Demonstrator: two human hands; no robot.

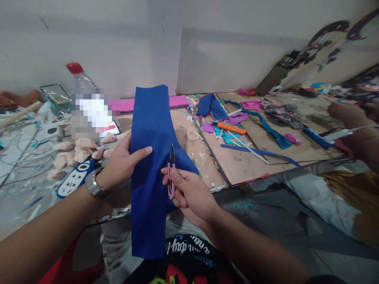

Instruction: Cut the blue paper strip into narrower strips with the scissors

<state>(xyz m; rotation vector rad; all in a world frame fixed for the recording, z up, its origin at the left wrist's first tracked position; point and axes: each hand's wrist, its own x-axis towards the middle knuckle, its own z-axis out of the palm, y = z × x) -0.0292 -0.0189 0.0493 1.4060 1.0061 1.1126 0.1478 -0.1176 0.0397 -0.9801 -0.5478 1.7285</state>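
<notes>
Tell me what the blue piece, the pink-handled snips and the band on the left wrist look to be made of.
Blue piece: matte, evenly colored, softly bending; likely fabric or felt, perhaps crepe-like paper.
Snips: slim dark blades, probably metal; the pink handle could be plastic or coated metal.
Band: silvery sheen with link-like segments, so probably metal.

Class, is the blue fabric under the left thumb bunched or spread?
Spread: the blue fabric shows a broad, mostly smooth face beside the left hand. Layers behind: cannot tell.

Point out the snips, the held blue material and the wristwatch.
Snips (171, 157): head view, on the dark blades.
Blue material (151, 173): head view, on its broad middle.
Wristwatch (92, 184): head view, on the silvery band.
</notes>
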